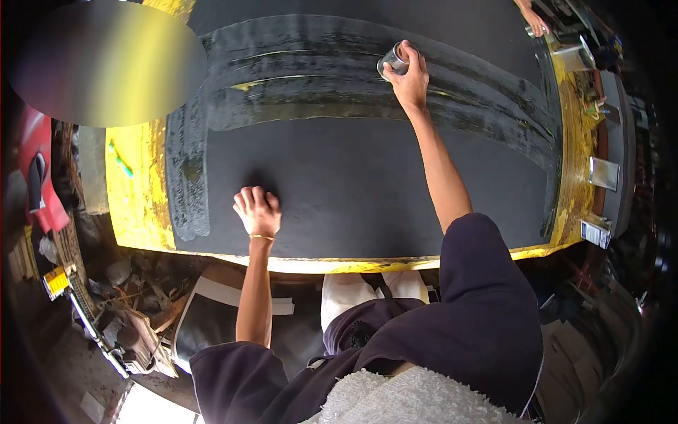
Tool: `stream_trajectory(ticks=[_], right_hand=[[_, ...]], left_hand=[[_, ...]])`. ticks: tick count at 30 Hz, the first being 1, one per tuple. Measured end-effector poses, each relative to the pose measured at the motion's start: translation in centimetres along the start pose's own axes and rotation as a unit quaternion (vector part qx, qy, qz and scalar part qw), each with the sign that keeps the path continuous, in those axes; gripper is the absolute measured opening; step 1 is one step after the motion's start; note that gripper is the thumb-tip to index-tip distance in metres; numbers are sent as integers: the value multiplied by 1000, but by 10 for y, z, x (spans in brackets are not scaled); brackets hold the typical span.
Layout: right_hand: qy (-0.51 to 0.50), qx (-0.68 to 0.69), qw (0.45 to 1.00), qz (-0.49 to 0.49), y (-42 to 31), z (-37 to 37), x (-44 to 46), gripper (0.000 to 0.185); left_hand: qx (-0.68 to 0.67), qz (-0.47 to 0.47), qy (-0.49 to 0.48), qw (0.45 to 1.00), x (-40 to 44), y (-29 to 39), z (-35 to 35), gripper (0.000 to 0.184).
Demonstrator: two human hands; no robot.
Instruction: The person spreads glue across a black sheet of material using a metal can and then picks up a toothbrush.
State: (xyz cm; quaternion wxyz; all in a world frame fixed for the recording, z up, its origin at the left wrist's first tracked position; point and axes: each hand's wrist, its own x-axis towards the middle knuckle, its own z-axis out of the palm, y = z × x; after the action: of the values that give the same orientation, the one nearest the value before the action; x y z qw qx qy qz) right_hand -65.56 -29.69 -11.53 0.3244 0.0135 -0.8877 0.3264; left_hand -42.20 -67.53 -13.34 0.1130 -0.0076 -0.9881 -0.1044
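My right hand (412,81) is wrapped round a small metal can (394,61) over the upper middle of a black sheet (353,169). The can is tilted, its rim to the upper left. Wet, streaky bands (311,67) run across the sheet under and beside it, with another band down the left edge. My left hand (257,210) is over the lower left part of the sheet, its fingers curled and nothing visible in them; its palm is hidden.
The sheet lies on a yellow table (145,205). At the upper right another person's hand (534,22) holds a small can. Metal containers (604,173) stand along the right side. Red material (42,177) hangs at the left, above clutter on the floor.
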Motion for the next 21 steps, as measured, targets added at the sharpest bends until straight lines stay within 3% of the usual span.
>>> stream_trajectory(ticks=[5,7,11,14,18,20,21], right_hand=[[3,-11,1000,15,51,-53,1,63],[2,-4,999,37,71,-71,2,63],[13,-11,998,59,108,-109,1,62],[9,-6,997,74,138,-145,2,63],[10,-13,997,76,187,-196,0,64],[12,-20,997,76,214,-223,0,65],[16,-27,997,73,227,-235,-1,65]], left_hand=[[70,-55,-42,995,2,42,-1,10],[-45,4,16,999,3,103,-3,12],[-290,123,-56,948,-17,262,19,19],[-388,187,-74,900,-38,378,46,23],[-286,222,-151,920,-59,478,67,36],[-200,154,-155,955,-61,503,71,38],[-175,166,-143,960,-64,502,75,41]])
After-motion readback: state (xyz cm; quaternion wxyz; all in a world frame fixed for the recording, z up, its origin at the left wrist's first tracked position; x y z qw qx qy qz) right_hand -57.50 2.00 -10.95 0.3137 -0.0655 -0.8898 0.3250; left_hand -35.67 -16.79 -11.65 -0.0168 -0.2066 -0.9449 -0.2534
